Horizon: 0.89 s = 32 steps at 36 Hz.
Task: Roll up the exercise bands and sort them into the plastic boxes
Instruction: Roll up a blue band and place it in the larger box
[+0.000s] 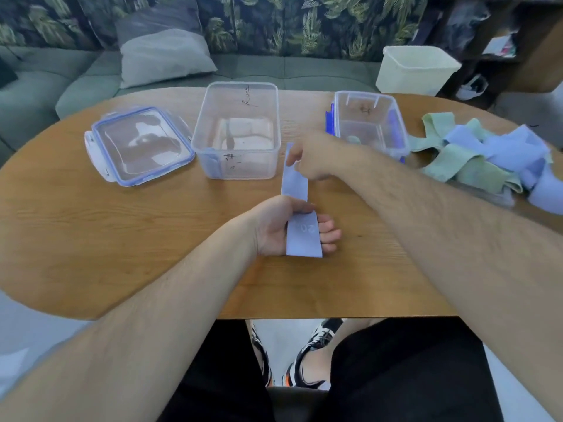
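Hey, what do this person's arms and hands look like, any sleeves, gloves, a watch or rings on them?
Both arms are bare as far as the picture shows, with no sleeves in view. The left forearm and right forearm have visible hair. The left hand and right hand wear no gloves. No watch, bracelet or ring appears on the parts that show.

- Oval wooden table [91,233].
- Blue-rimmed lid [140,144], left.
- Clear box [240,167], centre.
- Second clear box [396,117], blue clips, right.
- Heap of bands [487,159], green and blue, far right.
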Each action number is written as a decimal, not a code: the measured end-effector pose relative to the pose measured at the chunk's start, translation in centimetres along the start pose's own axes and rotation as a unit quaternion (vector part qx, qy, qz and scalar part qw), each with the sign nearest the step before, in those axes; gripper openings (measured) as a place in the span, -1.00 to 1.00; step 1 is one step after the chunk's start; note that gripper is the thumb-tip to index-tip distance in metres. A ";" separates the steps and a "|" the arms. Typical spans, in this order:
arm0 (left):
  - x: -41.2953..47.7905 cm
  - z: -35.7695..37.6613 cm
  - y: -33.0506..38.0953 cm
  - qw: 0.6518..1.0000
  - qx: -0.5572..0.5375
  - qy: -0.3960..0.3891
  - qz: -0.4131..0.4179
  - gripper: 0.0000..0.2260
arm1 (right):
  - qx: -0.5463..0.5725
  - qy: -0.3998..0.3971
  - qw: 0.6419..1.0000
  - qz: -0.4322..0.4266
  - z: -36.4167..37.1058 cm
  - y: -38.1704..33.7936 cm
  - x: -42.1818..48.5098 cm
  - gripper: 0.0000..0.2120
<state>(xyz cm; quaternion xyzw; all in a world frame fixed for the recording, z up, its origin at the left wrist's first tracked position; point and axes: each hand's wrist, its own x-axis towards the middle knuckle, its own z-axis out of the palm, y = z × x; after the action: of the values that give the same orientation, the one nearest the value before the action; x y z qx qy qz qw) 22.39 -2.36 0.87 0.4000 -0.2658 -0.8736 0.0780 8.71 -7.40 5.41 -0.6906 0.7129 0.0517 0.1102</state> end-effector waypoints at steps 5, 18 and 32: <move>-0.7 0.3 -0.7 1.000 0.009 0.001 0.005 -0.74 | 0.047 -0.034 0.998 -0.038 1.8 0.4 -2.1 -0.67; -0.9 0.5 -0.8 1.000 -0.005 0.016 0.024 -0.83 | 0.067 -0.005 0.997 -0.027 3.0 0.7 -1.5 -0.48; -0.6 0.2 -0.5 1.000 0.024 0.007 0.007 -0.72 | 0.077 0.057 0.994 0.058 3.7 -0.7 -0.1 -0.58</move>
<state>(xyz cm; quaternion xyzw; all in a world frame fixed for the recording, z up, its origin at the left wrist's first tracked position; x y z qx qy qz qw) 22.70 -1.64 1.09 0.4061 -0.2892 -0.8635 0.0762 9.73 -6.46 1.88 -0.6397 0.7585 -0.0364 0.1188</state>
